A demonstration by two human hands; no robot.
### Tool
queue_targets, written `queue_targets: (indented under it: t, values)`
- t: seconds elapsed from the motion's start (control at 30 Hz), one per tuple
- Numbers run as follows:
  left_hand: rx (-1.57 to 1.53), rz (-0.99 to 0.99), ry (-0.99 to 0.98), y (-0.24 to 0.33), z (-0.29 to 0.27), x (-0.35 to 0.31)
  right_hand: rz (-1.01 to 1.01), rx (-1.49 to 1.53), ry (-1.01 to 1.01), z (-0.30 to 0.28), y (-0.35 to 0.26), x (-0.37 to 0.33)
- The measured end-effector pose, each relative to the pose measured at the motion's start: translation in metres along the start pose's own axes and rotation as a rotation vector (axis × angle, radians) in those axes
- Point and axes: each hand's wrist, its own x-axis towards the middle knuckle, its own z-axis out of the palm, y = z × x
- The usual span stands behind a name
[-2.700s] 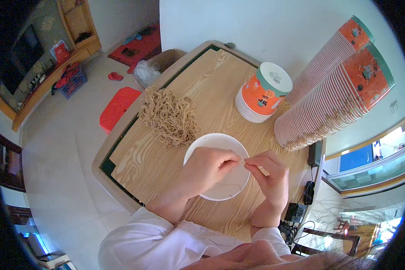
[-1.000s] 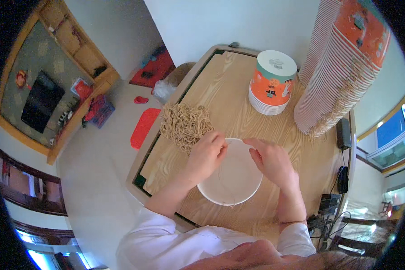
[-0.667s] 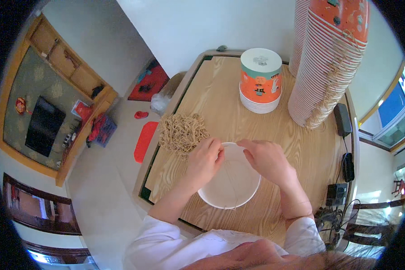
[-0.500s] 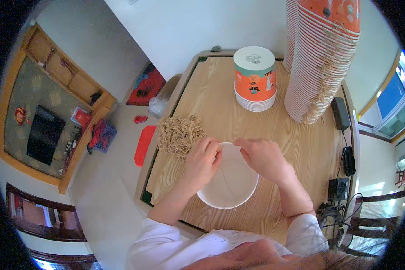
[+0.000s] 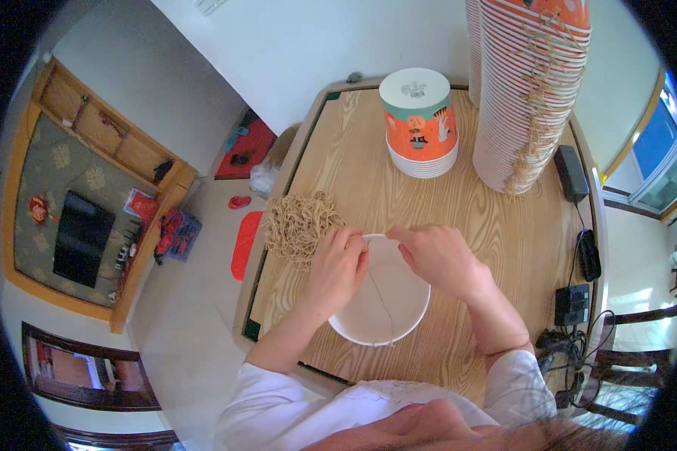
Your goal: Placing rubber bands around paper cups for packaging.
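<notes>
You look to be in the middle of working a strand (image 5: pixel 382 299) at the far rim of the white tub (image 5: pixel 412 297), which stands open side up between and just below your 2 hands. The strand crosses the tub's mouth from your left fingers to a knotted spot (image 5: pixel 384 344) on the near rim. Your left hand (image 5: pixel 338 259) is curled narrow at the rim, where the strand disappears; your right hand (image 5: pixel 438 255) bends in from the other side, thumb and fingers drawn close. I can't tell what either hand has pinched.

As I judge it, the next move calls for small, light fingertip work right at that rim, without tugging the knotted side (thin paper could buckle, if that is what it is).

The backs of your hands hide your fingertips and the strand's upper end. A cord pile (image 5: pixel 299 225) lies just beyond your left hand, partly covered by it. Beyond your right hand, the tall tub stack (image 5: pixel 504 105) is cut off at the top, and its hanging strands (image 5: pixel 538 113) tangle too finely to count.
</notes>
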Motion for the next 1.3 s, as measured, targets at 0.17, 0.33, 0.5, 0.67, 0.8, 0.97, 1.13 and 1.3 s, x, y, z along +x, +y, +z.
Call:
queue_targets:
  t: [0.17,0.33,0.5,0.67,0.8,0.97,1.13,1.3]
  values:
    - [-0.016,-0.038,0.016,-0.001,0.003,0.000,-0.010,0.008,0.018,-0.001,0.001,-0.001]
    - [0.002,-0.015,-0.014,0.002,-0.001,0.003,-0.022,0.013,0.048,0.000,0.002,-0.002]
    - [0.009,-0.023,0.005,0.001,0.001,0.002,-0.018,0.048,-0.059,-0.009,0.002,-0.001]
    - [-0.040,0.145,0.019,0.001,0.003,0.001,-0.070,0.229,-0.086,-0.001,0.020,0.004]
    - [-0.011,0.176,0.014,0.009,0.001,0.002,0.000,0.380,-0.235,-0.003,0.023,0.013]
    - [0.040,0.160,0.030,0.017,-0.001,0.005,-0.081,0.374,-0.226,0.006,0.030,0.015]
    - [0.023,0.187,0.078,0.022,-0.005,0.007,-0.128,0.335,-0.147,-0.002,0.031,0.010]
    - [-0.195,0.100,0.165,0.023,-0.021,0.000,-0.447,0.480,0.111,-0.023,0.024,0.002]
